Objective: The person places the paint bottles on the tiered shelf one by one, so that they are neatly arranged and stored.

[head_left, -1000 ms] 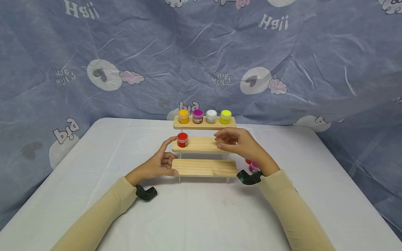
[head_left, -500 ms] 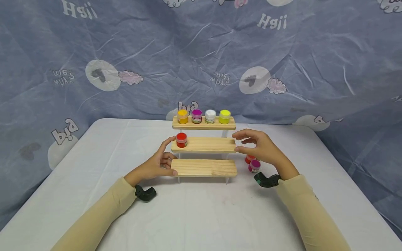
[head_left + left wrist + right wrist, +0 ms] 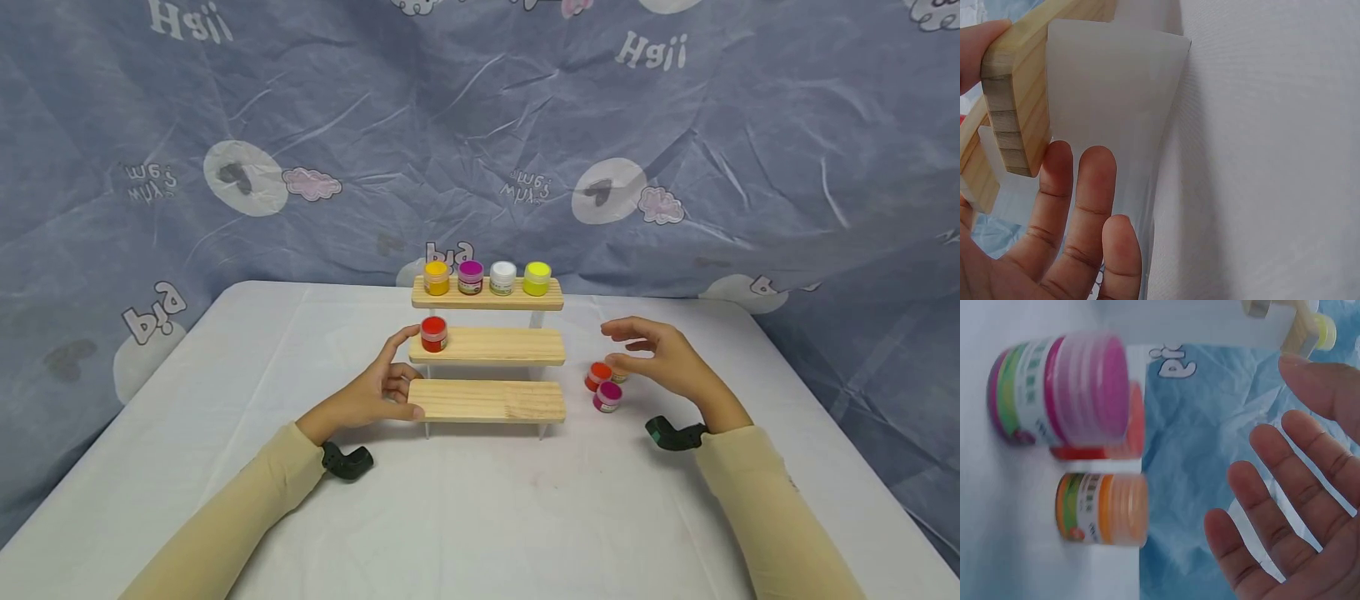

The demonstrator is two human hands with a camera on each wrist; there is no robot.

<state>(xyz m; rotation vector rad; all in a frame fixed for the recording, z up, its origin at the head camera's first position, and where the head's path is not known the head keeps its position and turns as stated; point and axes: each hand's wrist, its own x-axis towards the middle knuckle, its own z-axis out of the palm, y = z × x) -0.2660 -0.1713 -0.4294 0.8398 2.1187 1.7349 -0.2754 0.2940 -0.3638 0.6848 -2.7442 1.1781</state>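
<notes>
A three-tier wooden display stand (image 3: 487, 400) has white side supports. At its left end my left hand (image 3: 369, 392) grips it, thumb on the front of the lowest board (image 3: 1019, 119) and another fingertip at that board's back edge. The index finger reaches up beside a red paint jar (image 3: 434, 335) on the middle tier. My right hand (image 3: 660, 357) is in the air right of the stand, fingers spread and holding nothing. Below and left of it, a magenta jar (image 3: 1060, 390), a red-orange jar (image 3: 598, 376) and an orange jar (image 3: 1102, 509) are grouped on the table.
Along the top tier stand an orange-yellow jar (image 3: 437, 279), a purple jar (image 3: 470, 278), a white jar (image 3: 502, 279) and a yellow jar (image 3: 537, 279). The table has a white cloth (image 3: 480, 517). A blue printed curtain (image 3: 420, 150) hangs behind it.
My right hand has moved right, from over the middle tier to beside the grouped jars, uncovering more of them. My left hand keeps its grip on the stand.
</notes>
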